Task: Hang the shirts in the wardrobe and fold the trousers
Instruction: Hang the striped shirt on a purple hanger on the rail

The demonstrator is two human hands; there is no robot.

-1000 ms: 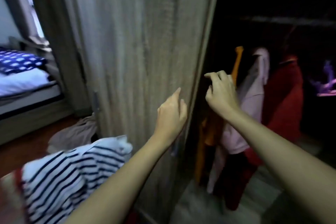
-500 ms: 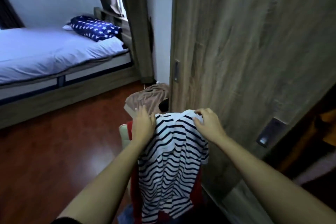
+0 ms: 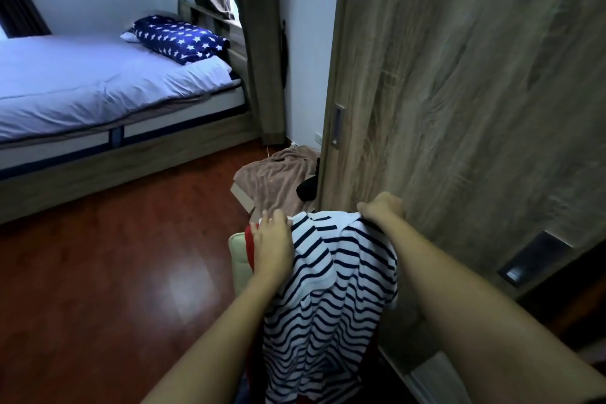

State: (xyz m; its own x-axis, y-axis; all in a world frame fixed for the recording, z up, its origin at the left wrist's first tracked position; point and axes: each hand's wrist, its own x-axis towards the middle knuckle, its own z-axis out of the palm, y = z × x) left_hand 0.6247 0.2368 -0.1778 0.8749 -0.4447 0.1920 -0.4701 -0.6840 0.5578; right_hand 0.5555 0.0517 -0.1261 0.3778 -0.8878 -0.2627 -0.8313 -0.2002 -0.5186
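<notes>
**Me:** Both hands barely shifted since half a second ago, same spots on the striped shirt [image 3: 331, 289]; a second back they were up at the wardrobe door [image 3: 459, 108].

**Other:** Grip state?

**Me:** Right hand [image 3: 380, 208] is curled over the shirt's top far corner, fingers bunched, looks like it's pinching fabric, though the fingertips are hidden behind the cloth. Left hand [image 3: 273, 243] lies flat on the near top edge, fingers loosely together, not clearly gripping.

**Other:** Where's the shirt?

**Me:** Draped over a pile with a red garment [image 3: 250, 244] under it, just beside the door, hanging down toward me.

**Other:** Plan?

**Me:** My call: close the left hand on the shoulder seam, lift both shoulders level so it unfurls, and leave the red one behind. No hanger visible here, so I'd need one from inside the wardrobe.
</notes>
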